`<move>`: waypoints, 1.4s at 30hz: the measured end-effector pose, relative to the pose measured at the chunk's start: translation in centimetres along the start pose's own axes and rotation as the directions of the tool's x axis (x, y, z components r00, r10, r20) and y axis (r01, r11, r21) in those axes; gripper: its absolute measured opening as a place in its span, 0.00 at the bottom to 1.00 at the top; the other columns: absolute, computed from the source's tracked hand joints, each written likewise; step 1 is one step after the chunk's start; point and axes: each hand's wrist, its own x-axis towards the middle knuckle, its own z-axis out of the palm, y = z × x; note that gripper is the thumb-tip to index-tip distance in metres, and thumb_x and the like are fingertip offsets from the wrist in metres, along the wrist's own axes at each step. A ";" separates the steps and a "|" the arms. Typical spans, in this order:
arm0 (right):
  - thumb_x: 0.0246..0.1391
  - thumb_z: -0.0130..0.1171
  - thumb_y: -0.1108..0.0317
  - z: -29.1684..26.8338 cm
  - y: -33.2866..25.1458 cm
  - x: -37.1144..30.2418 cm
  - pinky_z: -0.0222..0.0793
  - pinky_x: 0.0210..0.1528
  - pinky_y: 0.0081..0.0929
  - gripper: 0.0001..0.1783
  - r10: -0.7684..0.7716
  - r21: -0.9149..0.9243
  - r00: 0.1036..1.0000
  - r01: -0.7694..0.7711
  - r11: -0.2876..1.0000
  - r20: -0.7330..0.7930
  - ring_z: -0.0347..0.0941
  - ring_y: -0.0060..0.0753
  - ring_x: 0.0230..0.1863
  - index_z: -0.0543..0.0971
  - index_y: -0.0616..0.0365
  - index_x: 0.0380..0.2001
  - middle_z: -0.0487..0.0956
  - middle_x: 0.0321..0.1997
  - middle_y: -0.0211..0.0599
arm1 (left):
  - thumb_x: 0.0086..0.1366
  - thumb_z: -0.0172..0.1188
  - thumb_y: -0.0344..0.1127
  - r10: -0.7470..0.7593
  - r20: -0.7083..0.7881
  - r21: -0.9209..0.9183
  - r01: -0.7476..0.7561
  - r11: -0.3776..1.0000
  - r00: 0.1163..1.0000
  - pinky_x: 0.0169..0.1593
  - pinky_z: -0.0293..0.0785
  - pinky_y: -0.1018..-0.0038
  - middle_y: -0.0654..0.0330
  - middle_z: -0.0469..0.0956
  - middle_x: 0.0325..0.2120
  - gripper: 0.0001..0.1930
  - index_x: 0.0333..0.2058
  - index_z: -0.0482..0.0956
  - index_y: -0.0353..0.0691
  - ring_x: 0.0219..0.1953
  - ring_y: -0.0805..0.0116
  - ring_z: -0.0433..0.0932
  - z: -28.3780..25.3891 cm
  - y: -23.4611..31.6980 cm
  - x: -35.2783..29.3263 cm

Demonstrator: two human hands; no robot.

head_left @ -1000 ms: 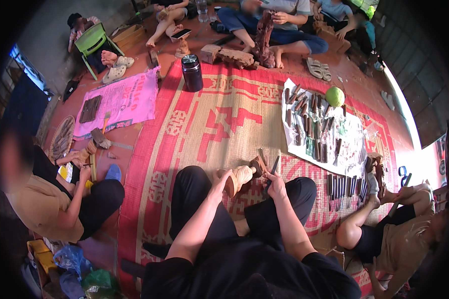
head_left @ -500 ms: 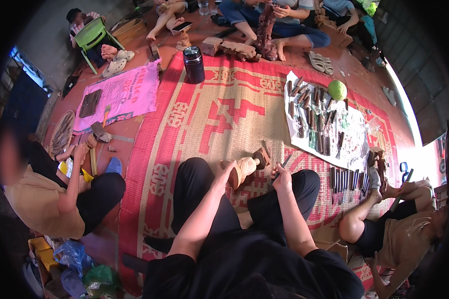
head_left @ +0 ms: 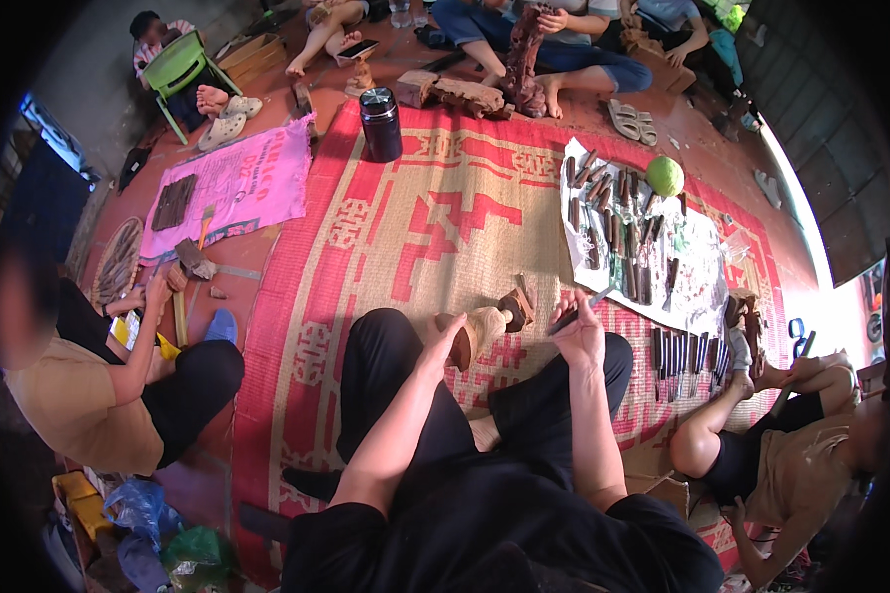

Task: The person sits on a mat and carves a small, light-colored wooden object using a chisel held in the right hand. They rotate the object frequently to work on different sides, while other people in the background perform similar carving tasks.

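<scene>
A pale carved wooden piece point(head_left: 487, 328) lies on its side across the mat in front of my legs, its wide round base toward me and a darker block at its far end. My left hand point(head_left: 443, 344) grips it by the base, thumb along the upper edge. To the right of it, above my right knee, my right hand point(head_left: 581, 336) is raised with the palm turned up. Between its fingers is a slim carving chisel point(head_left: 600, 296) with a dark handle; its metal end slants up to the right, apart from the wood.
A white sheet point(head_left: 697, 307) bearing several dark-handled tools and a green round fruit point(head_left: 666, 177) lies at the right. More chisels point(head_left: 687, 353) stand in a row below it. A dark flask point(head_left: 381, 126) is on the mat's far side. Other people sit left, right and beyond.
My right hand has risen and turned palm up, swinging the chisel to a new slant. My left hand and the carved piece have hardly moved.
</scene>
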 end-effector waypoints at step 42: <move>0.53 0.58 0.76 -6.4 4.6 -1.5 0.71 0.26 0.18 0.04 0.132 -0.610 0.976 -0.210 0.764 -0.171 0.76 0.25 0.23 0.77 0.60 0.34 0.79 0.27 0.34 | 0.53 0.62 0.59 0.010 0.042 0.008 -0.010 1.000 0.999 0.47 0.72 0.51 0.43 0.53 0.60 0.50 0.65 0.43 0.44 0.59 0.47 0.62 0.3 1.2 -1.6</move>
